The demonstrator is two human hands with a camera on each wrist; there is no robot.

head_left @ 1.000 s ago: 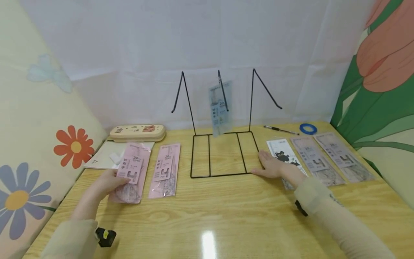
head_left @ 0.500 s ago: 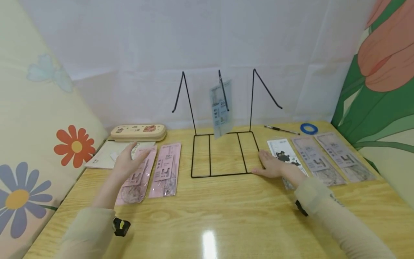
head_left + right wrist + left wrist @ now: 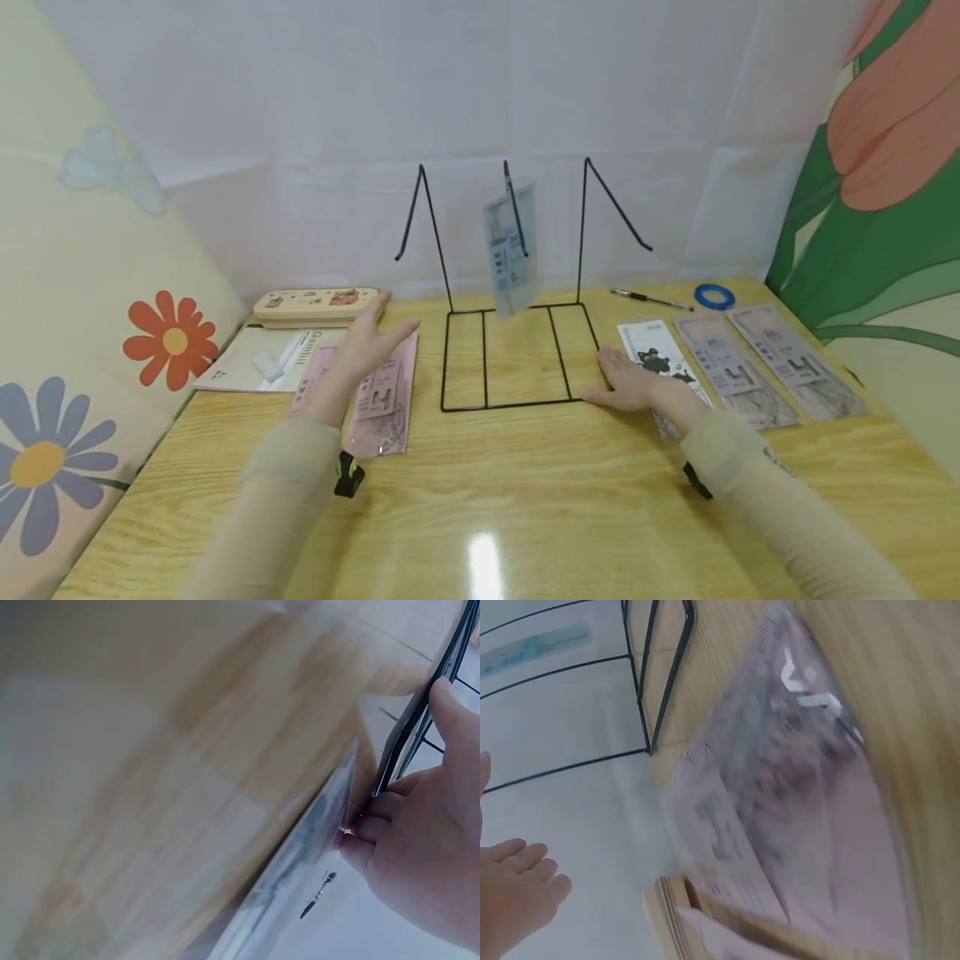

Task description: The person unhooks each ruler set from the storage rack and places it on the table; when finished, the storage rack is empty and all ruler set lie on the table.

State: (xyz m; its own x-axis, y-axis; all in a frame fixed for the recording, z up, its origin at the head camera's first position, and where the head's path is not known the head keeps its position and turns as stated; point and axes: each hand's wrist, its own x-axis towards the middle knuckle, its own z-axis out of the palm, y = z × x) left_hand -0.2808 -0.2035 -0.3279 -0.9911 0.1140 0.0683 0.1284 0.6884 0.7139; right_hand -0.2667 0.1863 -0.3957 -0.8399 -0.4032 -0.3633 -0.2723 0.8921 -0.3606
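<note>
Left hand (image 3: pixel 367 337) hovers with fingers relaxed above glossy pink packets (image 3: pixel 382 396); right hand (image 3: pixel 630 385) lies flat, pressing the thin black wire rack (image 3: pixel 517 358) on the wooden table (image 3: pixel 525 500).

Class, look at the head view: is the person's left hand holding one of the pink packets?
No: the left hand hovers open above the pink packets, which lie flat on the table.

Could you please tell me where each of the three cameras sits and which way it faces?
Head: looks forward and down at the table, both forearms, the wire rack.
Left wrist: past the left hand at a pink packet and rack.
Right wrist: along the tabletop; the right hand at the rack's base.
All share the rack.
</note>
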